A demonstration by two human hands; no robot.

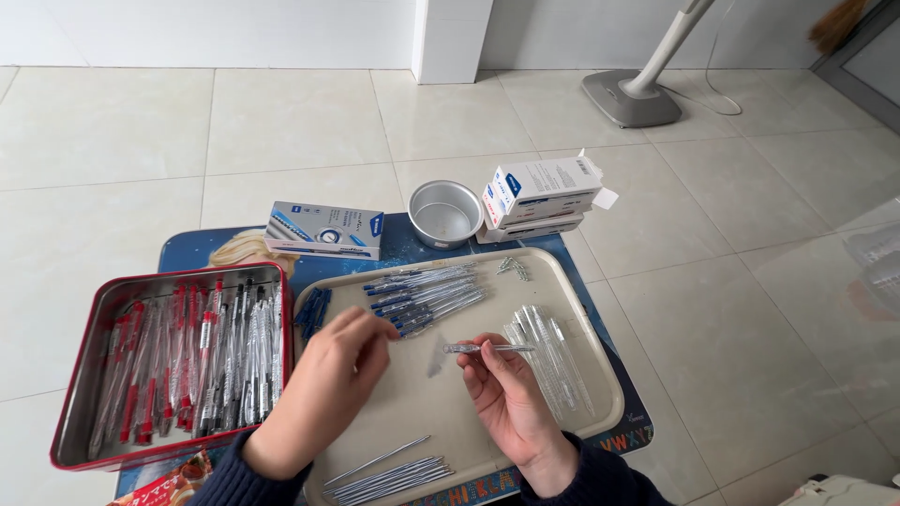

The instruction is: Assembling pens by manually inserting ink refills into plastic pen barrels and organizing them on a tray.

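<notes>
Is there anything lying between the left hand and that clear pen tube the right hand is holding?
Nothing visible. The left hand hovers over the tray, and only bare tray surface lies between it and the clear tube pinched in the right hand. The blue-tipped pens lie farther back.

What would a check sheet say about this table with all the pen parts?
Surface: beige tray on a blue mat, on a tiled floor.
Job's things: clear pen tube in the right hand; left hand reaches over the tray.
Clutter: blue-tipped pens, clear tubes, refills, red tin of pens, boxes, metal bowl.
Fingers: right pinch the tube; left curled.
Cables: thin white one by the fan base.
Surroundings: white wall.
</notes>
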